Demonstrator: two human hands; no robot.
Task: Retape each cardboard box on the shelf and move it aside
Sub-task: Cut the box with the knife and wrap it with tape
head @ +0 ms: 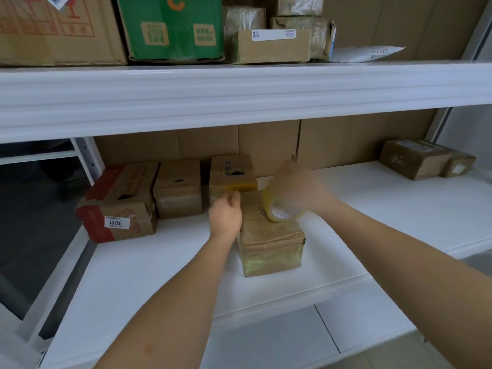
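White label [117, 223] on red-taped box [119, 201]: 3011.

My left grip [225, 214] hides its own fingertips against the box [270, 235]; my right grip [298, 187] covers half the tape roll [279, 209] (print unreadable). Top boxes [58, 27] cut off.

A parcel storeroom, by the look of it: white metal shelving [239, 97] stacked with taped brown cardboard boxes [178, 193], a numbered white sticker "3011" [117, 223] on the far-left one.
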